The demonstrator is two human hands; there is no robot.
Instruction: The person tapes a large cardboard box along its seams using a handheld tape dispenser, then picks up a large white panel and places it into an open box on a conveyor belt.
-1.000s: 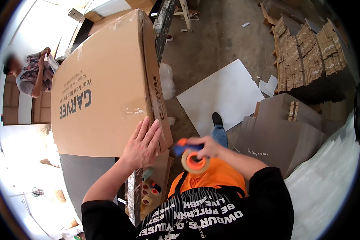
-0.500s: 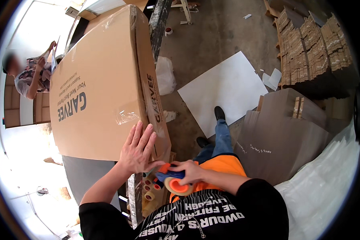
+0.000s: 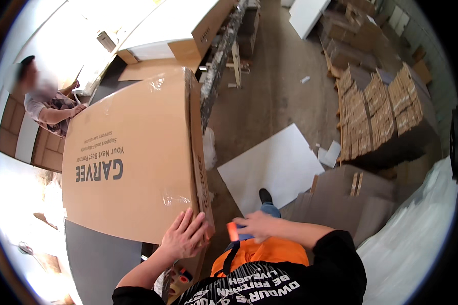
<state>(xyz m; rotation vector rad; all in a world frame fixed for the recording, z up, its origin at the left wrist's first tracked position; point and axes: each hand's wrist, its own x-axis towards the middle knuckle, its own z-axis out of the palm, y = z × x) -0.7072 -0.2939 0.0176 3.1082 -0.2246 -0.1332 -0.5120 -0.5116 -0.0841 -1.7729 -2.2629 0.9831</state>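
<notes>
A large, flat cardboard carton [image 3: 137, 152] is seen at nine o'clock of the view, laid on a worktop whose grey surface [image 3: 102, 256] is exposed below it at about eight o'clock. The carton's near right corner is covered by the left hand [image 3: 185, 236] at seven o'clock; it is spread flat with fingers loosely parted, and nothing is gripped in it. By the right hand [image 3: 259, 226], at between five and six o'clock, an orange-and-blue tape dispenser [image 3: 233, 232] is grasped, held apart from the carton; its tape roll is hidden.

As far as can be judged, the sealing is well advanced: the carton is closed, its top lies level, and clear tape is already stuck near the close corner [image 3: 176, 199] and at the far edge [image 3: 158, 84]. No tape can be made out at the part under the left hand, so that corner may be what is left. Whether the side seam is fully covered cannot be told.

Tape rolls [image 3: 178, 279] are partly seen below the left hand. A co-worker [image 3: 50, 114] is placed near ten o'clock, a white sheet [image 3: 269, 165] is laid on the floor at four, and stacked flattened cardboard [image 3: 379, 114] is kept between two and three.
</notes>
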